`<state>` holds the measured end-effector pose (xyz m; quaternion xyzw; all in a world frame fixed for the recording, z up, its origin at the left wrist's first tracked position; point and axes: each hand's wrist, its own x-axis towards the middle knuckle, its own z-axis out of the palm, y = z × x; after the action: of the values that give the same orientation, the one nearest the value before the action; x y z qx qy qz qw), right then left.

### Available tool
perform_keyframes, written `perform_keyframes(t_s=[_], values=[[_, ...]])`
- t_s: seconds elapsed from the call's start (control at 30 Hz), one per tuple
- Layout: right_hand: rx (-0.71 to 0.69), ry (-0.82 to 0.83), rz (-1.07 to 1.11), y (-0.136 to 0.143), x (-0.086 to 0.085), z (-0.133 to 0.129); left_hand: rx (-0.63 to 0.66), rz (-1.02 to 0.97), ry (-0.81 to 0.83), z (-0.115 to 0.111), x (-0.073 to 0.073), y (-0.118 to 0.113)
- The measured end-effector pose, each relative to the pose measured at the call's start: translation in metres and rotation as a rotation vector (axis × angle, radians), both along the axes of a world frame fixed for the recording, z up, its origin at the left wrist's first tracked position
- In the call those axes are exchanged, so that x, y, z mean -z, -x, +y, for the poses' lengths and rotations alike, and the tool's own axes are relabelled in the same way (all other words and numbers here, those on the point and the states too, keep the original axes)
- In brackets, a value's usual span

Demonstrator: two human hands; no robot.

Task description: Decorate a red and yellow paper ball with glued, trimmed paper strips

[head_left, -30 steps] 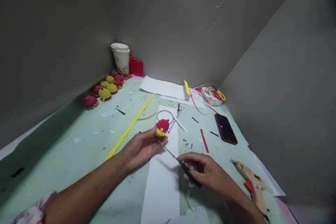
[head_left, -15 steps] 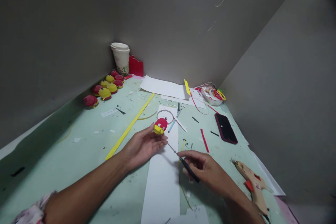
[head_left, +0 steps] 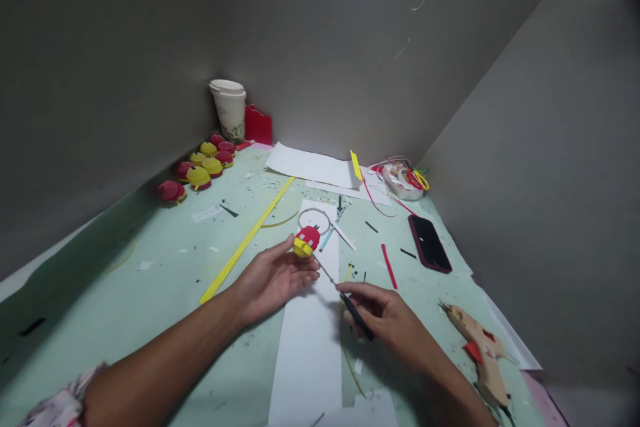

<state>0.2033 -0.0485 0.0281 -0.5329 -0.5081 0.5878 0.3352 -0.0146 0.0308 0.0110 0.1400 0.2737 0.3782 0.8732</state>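
Observation:
Between the fingertips of my left hand (head_left: 277, 277) is a small red and yellow paper figure (head_left: 307, 240), dome-shaped, with pale patches on its red part. The palm faces up and the other fingers are loosely stretched. My right hand (head_left: 373, 310) grips a thin metal-tipped tool (head_left: 356, 315) by its black handle. Its slender tip points up and left, close to the yellow underside of the figure; whether they touch I cannot tell. A long white paper strip (head_left: 313, 360) lies beneath both hands.
Several red and yellow domes (head_left: 199, 177) line the left wall, near a paper cup (head_left: 230, 110). A yellow strip (head_left: 247, 240) lies left of my hands. On the right are a phone (head_left: 430, 243), a red strip (head_left: 389, 267) and a glue gun (head_left: 480, 347).
My right hand has moved slightly up and left, bringing the tool's tip nearer the paper figure. My left hand holds the figure almost still.

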Motion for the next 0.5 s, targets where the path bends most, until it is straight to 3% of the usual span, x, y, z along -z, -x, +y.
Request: perform_keyframes(t_s=[0.5], values=[[0.03,0.034,0.012,0.0043,-0.004,0.0,0.058,-0.002,-0.015,-0.0003,0.0019,0.0006]])
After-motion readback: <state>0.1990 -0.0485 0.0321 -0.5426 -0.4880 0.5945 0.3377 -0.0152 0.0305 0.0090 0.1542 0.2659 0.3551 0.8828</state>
